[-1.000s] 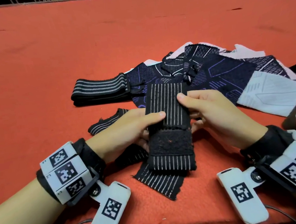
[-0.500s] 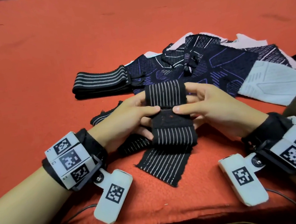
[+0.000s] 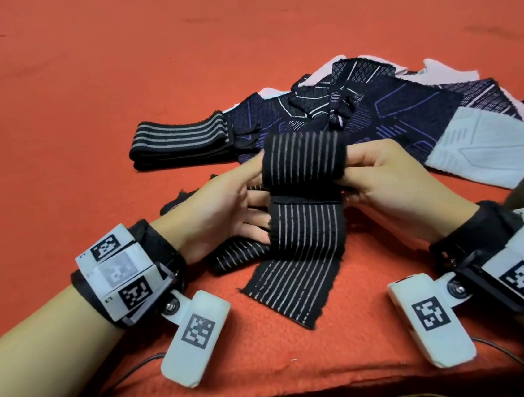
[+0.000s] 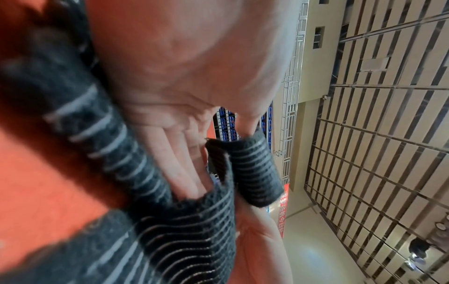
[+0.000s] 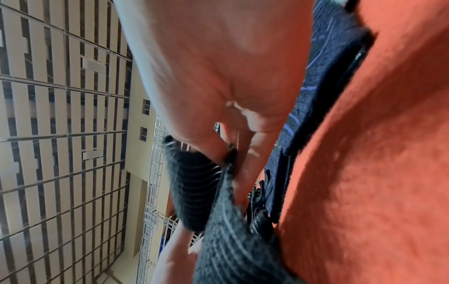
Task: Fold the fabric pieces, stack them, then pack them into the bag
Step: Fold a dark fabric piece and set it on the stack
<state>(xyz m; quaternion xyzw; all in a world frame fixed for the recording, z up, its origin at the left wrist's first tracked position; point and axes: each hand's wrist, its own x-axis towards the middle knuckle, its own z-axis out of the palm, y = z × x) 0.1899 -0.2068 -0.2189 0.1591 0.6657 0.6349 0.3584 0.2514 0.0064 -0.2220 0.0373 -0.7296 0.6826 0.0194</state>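
Observation:
A black strip of fabric with thin grey stripes (image 3: 309, 232) is held up between both hands above the red table. Its top end is rolled over into a fold (image 3: 303, 158). My left hand (image 3: 232, 208) grips the strip's left edge, thumb behind the fold. My right hand (image 3: 381, 179) grips the right edge the same way. The strip's tail lies on the table toward me (image 3: 293, 289). In the left wrist view the fold (image 4: 255, 173) wraps over my thumb. In the right wrist view the fold (image 5: 194, 184) sits beside my fingers.
A folded black striped band (image 3: 180, 139) lies at the back left. A heap of dark blue, black and white patterned fabric pieces (image 3: 406, 112) spreads behind my hands to the right. Another striped strip (image 3: 234, 256) lies under my left hand. The table's front edge is near my wrists.
Both hands have rolled the strip's top end over toward me, and the dark fuzzy patch seen earlier is now covered. More of the tail now lies on the table.

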